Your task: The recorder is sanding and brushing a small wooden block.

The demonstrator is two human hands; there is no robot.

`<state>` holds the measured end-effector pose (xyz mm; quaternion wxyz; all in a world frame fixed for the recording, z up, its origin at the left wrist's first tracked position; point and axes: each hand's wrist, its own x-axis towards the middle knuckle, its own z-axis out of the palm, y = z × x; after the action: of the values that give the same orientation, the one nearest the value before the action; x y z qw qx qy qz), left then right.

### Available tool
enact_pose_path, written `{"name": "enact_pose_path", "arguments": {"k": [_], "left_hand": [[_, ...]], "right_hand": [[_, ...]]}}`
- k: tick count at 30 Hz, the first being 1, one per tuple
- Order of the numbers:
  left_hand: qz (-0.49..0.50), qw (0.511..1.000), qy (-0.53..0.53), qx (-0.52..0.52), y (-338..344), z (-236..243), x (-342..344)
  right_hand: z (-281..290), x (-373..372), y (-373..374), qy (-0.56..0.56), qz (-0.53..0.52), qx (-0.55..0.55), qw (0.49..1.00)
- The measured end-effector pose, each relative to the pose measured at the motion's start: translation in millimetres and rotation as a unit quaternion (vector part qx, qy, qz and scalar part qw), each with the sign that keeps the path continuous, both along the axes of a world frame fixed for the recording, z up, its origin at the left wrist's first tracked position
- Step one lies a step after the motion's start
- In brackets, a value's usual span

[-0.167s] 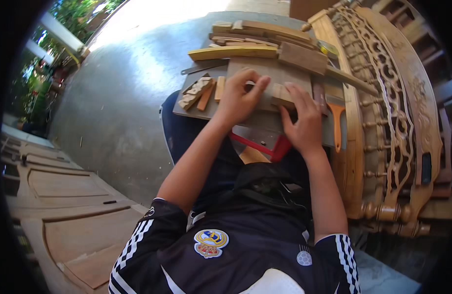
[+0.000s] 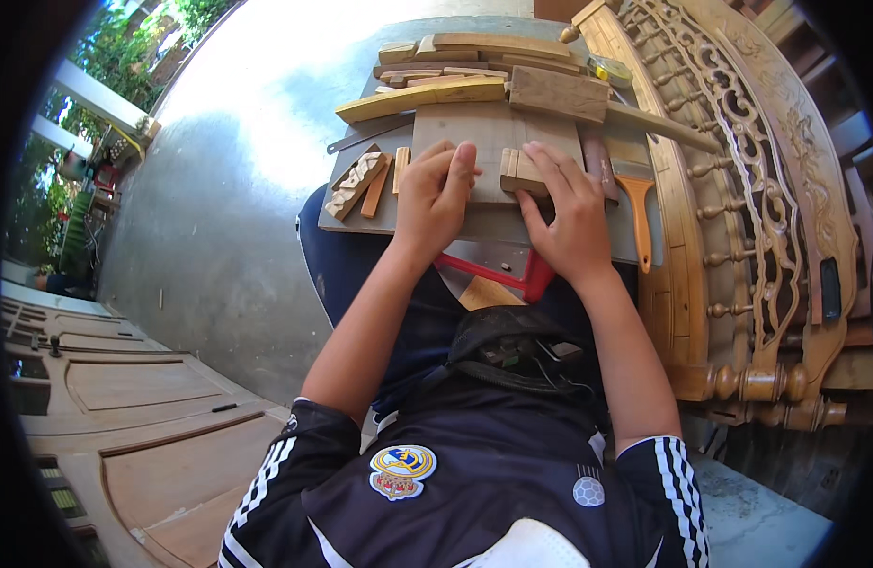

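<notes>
Gripped the block [image 2: 514, 170], already lined, still whole, on the board [image 2: 465, 130] with the right hand [image 2: 576, 220], curling the left hand [image 2: 427, 201], contents unclear.

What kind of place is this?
Probably a small woodworking or furniture workshop, with greenery visible outside. Signs: wood pieces laid out on the work surface with a flat brush, a carved wooden furniture piece with turned spindles at right, and panelled wooden sections at left.
</notes>
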<state>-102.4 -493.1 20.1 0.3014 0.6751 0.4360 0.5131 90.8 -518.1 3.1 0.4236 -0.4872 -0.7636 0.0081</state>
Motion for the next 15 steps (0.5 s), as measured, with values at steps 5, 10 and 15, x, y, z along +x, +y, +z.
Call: {"name": "enact_pose_path", "arguments": {"k": [5,10,15], "left_hand": [[0.052,0.979,0.151,0.129,-16,7,-31],[0.248,0.917,0.302,0.077,44,29,-127],[0.226,0.876,0.352,-0.239,88,16,-206]], "right_hand": [[-3,-3,-7,-0.005,-0.016,-0.003,1.000],[-2,-7,-13,0.004,-0.008,0.010,1.000],[2,-11,-20,0.002,-0.008,0.007,1.000]]}}
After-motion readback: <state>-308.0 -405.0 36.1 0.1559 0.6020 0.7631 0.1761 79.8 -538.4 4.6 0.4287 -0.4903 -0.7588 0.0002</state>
